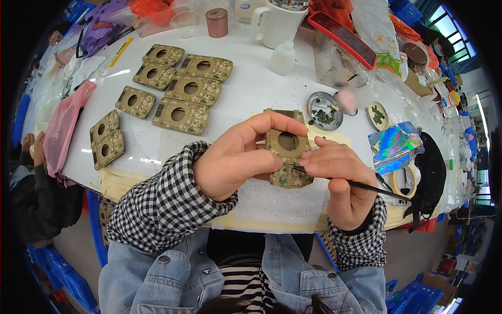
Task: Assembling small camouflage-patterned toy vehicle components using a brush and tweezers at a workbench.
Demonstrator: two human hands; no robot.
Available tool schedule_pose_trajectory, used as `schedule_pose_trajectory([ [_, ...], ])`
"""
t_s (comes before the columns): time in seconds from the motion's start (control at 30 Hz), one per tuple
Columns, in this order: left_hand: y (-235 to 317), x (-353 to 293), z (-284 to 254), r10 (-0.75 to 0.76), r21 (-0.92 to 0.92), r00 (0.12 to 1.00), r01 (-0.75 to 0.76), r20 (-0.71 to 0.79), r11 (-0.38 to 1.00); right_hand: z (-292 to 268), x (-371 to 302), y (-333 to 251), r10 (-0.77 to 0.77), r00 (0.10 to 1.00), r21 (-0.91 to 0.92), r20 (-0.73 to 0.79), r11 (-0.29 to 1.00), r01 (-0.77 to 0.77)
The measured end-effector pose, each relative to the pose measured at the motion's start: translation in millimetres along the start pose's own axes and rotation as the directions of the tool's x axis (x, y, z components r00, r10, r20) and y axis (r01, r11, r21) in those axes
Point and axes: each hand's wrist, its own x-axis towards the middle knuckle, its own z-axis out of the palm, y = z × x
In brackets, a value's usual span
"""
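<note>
My left hand is closed around a camouflage-painted model tank hull with a round hole in its top, held above the near part of the table. Between the fingers of my right hand is a pair of black tweezers. The tweezer tips touch or almost touch the hull, close to my left thumb; whether they pinch a small part is too small to tell. Just beyond my right hand, a round clear dish holds small dark green pieces. Several similar hulls lie to the left.
A pale round lid with green bits, a shiny holographic pouch and a tape roll lie at right. Behind stand a white jug, a squeeze bottle and a red-cased phone. A pink basket and another person are at left.
</note>
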Motion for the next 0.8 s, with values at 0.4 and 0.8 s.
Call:
schedule_pose_trajectory([
  [0.4, -8.3, 2.9, -2.2, 0.074, 0.060, 0.997, -0.074, -0.004, 0.995, -1.0, 1.3, -3.1, -0.032, 0.998, -0.081, 0.049, 0.996, 0.036],
  [0.8, -7.0, 1.9, -2.2, 0.064, 0.063, 0.998, -0.064, -0.002, 0.996, 1.9, -1.4, -0.7, -0.028, 1.000, 0.036, -0.008, 0.999, 0.028],
])
